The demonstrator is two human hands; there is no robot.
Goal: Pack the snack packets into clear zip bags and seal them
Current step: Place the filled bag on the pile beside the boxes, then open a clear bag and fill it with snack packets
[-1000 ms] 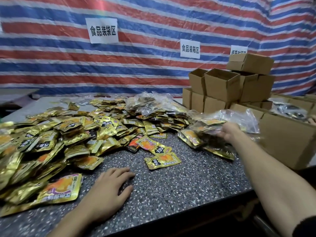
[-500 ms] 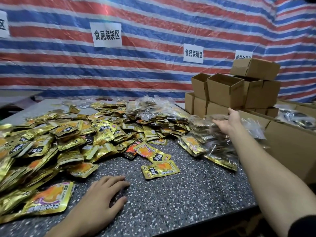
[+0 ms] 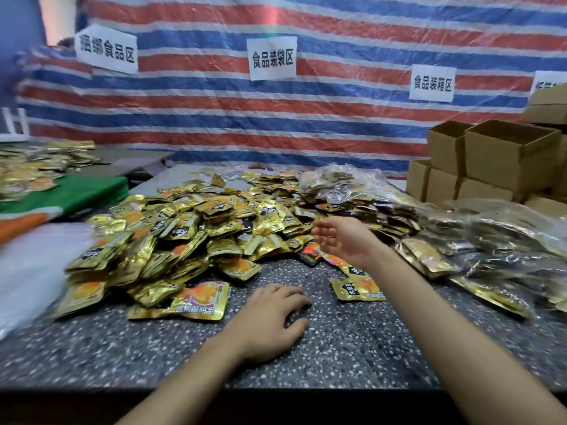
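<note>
We saw the left hand (image 3: 270,317) lying palm down on the speckled table (image 3: 352,357), fingers loosely spread and holding nothing. Just beside its fingertips, to the left, lay a single gold snack packet with an orange and pink print (image 3: 196,302), close but not touching as far as we could tell. Beyond that packet rose the big heap of gold snack packets (image 3: 196,234), which filled the middle of the table.

The right hand (image 3: 340,240) hung above the right edge of the heap, palm turned inward, fingers relaxed and slightly curved, with nothing in it. Under its forearm a loose gold packet (image 3: 357,289) lay flat on the table, apart from the heap. To the right of the arm we found filled clear zip bags (image 3: 506,240) piled together, and more clear bags (image 3: 340,182) lay at the back of the heap.

Open cardboard boxes (image 3: 506,154) were stacked at the far right. A red, white and blue striped tarpaulin (image 3: 276,118) with paper signs (image 3: 272,58) hung behind. At the left edge something white (image 3: 30,271) was too blurred to name.
</note>
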